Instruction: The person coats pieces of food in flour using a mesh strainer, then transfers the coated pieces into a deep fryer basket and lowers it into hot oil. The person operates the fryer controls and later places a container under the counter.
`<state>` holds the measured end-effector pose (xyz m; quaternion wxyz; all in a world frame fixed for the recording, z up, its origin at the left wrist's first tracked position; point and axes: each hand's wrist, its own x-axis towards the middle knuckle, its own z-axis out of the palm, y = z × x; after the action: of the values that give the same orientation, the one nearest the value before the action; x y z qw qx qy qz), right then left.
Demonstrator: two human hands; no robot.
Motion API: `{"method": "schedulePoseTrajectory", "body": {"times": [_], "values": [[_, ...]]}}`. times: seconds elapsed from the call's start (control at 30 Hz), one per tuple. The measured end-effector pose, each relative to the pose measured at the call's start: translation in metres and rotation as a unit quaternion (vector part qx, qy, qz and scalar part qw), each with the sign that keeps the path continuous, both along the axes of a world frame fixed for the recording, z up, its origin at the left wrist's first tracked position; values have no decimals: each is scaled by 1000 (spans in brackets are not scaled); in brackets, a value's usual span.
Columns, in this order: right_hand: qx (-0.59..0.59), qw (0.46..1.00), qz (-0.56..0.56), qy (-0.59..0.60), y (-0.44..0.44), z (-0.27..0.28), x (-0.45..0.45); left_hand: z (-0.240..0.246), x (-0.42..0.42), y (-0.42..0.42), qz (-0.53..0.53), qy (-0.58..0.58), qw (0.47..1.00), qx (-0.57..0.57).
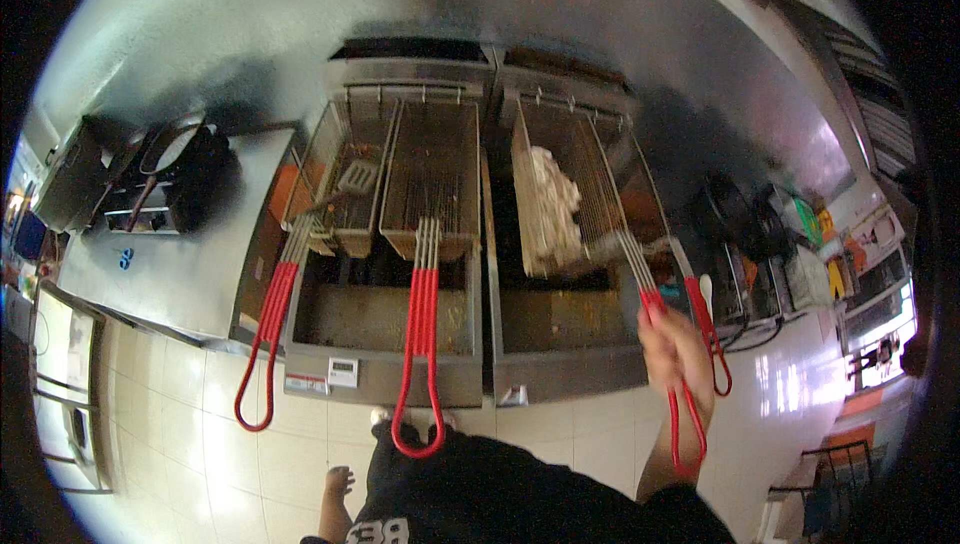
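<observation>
My right hand (677, 355) grips the red-coated handle of a wire fryer basket (592, 176) above the right-hand fryer well (555, 319). Pale, whitish food (553, 206) lies heaped along that basket's left side; blur hides what kind it is. The basket looks tilted, and its back end is close to the rear rail. Another red handle (701, 311) shows just right of my hand. At the lower left my left hand (341, 480) hangs beside my body with loosely bent fingers, holding nothing visible.
Two more wire baskets stand over the left fryer: a middle one (431, 169), and a left one (330, 161) with a slotted turner (360, 176) in it. Their red handles jut forward. A steel counter (172, 274) with pans (176, 143) is leftward. A small digital timer (343, 372) sits on the front edge.
</observation>
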<state>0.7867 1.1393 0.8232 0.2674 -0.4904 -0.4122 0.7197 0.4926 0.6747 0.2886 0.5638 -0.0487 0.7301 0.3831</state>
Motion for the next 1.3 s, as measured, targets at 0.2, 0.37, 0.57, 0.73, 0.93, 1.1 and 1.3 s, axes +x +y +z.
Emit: {"method": "schedulePoseTrajectory", "body": {"times": [0.2,0.37,0.57,0.73,0.93,1.1,1.3], "values": [[-33,994,-18,100,-4,-8,-19,21,1,-14,-27,-17,999,-37],[-109,981,88,131,-11,4,-11,32,6,-11,50,28,997,-45],[-72,997,15,13,6,-7,-21,30,6,-6,-25,-31,995,-96],[-40,997,39,47,13,-38,-28,13,3,-4,25,-81,982,-169],[-34,995,88,35,22,-92,-14,10,3,-18,22,-39,993,-108],[-34,995,91,23,27,-117,-29,21,2,-30,31,-9,990,-137],[-38,996,73,38,40,-129,-35,49,11,-50,54,9,981,-185]]}}
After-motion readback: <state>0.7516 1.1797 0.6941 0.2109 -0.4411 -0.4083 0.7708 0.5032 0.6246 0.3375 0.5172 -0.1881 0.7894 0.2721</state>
